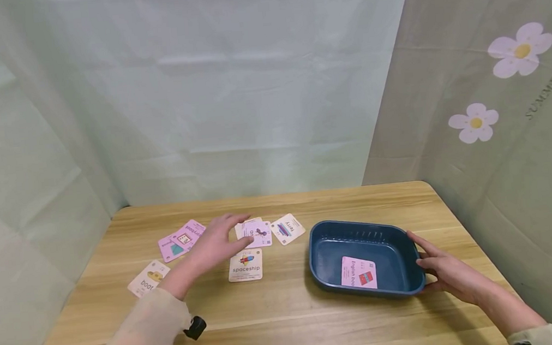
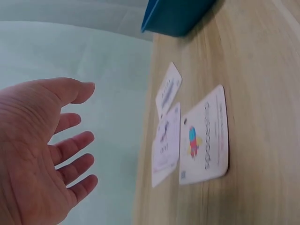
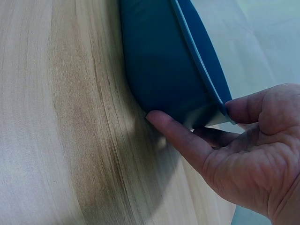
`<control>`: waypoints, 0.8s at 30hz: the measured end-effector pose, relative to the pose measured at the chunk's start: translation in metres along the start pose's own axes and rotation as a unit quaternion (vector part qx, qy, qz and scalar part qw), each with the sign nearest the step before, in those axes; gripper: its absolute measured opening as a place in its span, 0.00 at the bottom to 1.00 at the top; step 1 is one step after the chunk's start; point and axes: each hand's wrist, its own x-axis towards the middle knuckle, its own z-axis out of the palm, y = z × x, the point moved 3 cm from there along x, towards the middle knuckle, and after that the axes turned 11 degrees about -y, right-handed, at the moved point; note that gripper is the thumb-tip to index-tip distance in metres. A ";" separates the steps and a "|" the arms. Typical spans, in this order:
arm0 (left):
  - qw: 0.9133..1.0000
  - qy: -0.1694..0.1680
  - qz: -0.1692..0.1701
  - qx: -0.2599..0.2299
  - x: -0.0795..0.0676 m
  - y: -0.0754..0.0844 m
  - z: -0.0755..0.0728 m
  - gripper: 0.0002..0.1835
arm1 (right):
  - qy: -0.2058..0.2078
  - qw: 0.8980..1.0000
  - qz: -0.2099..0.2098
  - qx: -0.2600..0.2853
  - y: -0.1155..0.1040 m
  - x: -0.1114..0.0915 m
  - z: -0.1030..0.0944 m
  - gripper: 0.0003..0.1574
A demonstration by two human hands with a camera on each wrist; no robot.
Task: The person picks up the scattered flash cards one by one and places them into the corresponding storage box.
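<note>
My left hand (image 1: 215, 242) hovers over the picture cards with thumb and fingers apart, holding nothing. Closest to it are the "spaceship" card (image 1: 246, 270) and the "ant" card (image 1: 260, 234), which overlaps another pale card behind it. Just right of these lies the "ferry" card (image 1: 288, 229). With my right hand (image 1: 454, 274) I hold the right end of a dark blue plastic tray (image 1: 322, 281), fingertips against its rim and lower outer wall, as the right wrist view (image 3: 253, 159) shows. Inside the tray lies a pink "English book" card (image 1: 351, 275).
A pink "storybook" card (image 1: 193, 230) and another pink card (image 1: 170, 249) with a teal picture lie at the left, partly behind my left arm. The "boat" card (image 1: 144, 280) is nearer. Curtains stand behind and beside the wooden table (image 1: 279, 325).
</note>
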 end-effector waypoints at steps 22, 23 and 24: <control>0.993 -0.064 -0.004 0.098 -0.006 -0.039 0.025 0.37 | 0.003 1.000 0.006 0.001 -0.001 -0.001 0.000 0.44; 0.993 -0.065 -0.002 0.097 -0.007 -0.042 0.025 0.38 | 0.006 1.000 0.008 0.003 -0.002 -0.001 0.000 0.44; 0.993 -0.067 -0.001 0.096 -0.008 -0.045 0.025 0.38 | 0.005 1.000 0.007 0.003 -0.002 -0.001 0.000 0.44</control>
